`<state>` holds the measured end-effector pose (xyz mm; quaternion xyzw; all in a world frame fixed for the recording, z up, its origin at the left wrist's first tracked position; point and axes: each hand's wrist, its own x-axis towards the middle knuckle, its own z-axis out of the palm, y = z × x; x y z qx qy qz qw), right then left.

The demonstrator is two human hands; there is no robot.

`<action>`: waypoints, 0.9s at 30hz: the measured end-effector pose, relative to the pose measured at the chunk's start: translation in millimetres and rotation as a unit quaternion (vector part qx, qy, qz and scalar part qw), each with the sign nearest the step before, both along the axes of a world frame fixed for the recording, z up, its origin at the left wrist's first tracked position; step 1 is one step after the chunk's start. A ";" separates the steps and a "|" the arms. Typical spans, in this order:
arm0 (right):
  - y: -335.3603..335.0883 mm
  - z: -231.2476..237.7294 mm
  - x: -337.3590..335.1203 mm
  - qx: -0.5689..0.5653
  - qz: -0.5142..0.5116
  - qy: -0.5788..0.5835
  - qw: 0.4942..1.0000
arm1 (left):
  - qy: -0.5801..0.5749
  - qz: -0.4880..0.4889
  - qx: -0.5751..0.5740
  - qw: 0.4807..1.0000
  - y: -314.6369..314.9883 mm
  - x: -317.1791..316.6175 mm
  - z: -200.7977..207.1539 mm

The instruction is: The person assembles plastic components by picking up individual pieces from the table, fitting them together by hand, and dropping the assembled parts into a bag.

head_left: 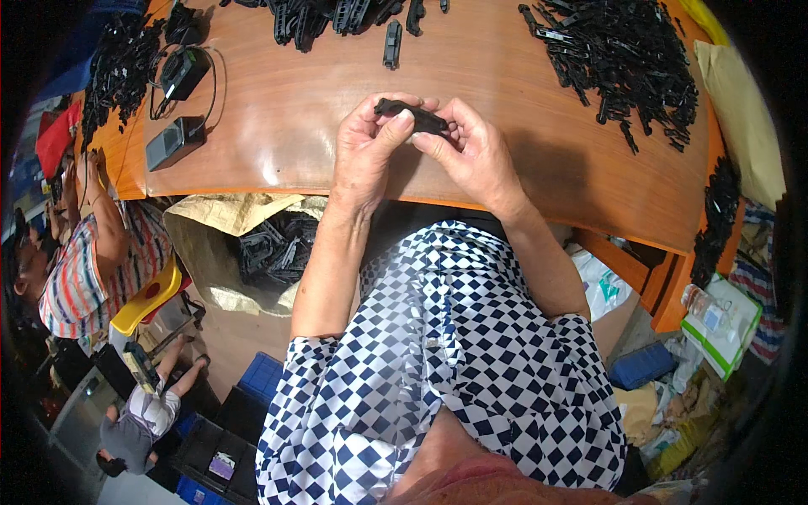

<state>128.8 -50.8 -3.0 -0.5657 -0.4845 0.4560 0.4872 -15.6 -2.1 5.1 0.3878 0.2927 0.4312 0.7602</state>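
Between my two hands, above the table's near edge, is a small elongated black plastic part (429,120). My left hand (370,139) pinches its left end, thumb on the near side. The right end is gripped by my right hand (467,151), its thumb pressed against the part from below. Fingers cover much of the piece, so its exact kind cannot be made out. Beyond my hands a similar single black part (392,45) lies on the wooden table (278,101). At the far edge sits a heap of like black parts (337,17).
A large pile of black parts (623,59) covers the far right; another pile (122,71) lies far left. Two black box-shaped devices (175,143) with a cable stand at left. Below the edge, an open sack (227,210) holds more parts. A person in stripes (101,261) sits at left.
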 end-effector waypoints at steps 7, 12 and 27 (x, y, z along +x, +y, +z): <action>-0.5 18.7 6.6 0.025 -0.009 -0.132 0.991 | -0.041 -0.005 -0.011 0.999 1.1 -1.2 -4.4; -2.3 27.8 9.8 0.008 0.015 -0.117 0.993 | -0.012 -0.004 0.001 1.000 2.1 -5.7 -8.3; -0.6 14.9 8.0 0.076 0.003 -0.112 0.991 | 0.032 0.014 0.026 0.999 -5.1 1.8 -9.6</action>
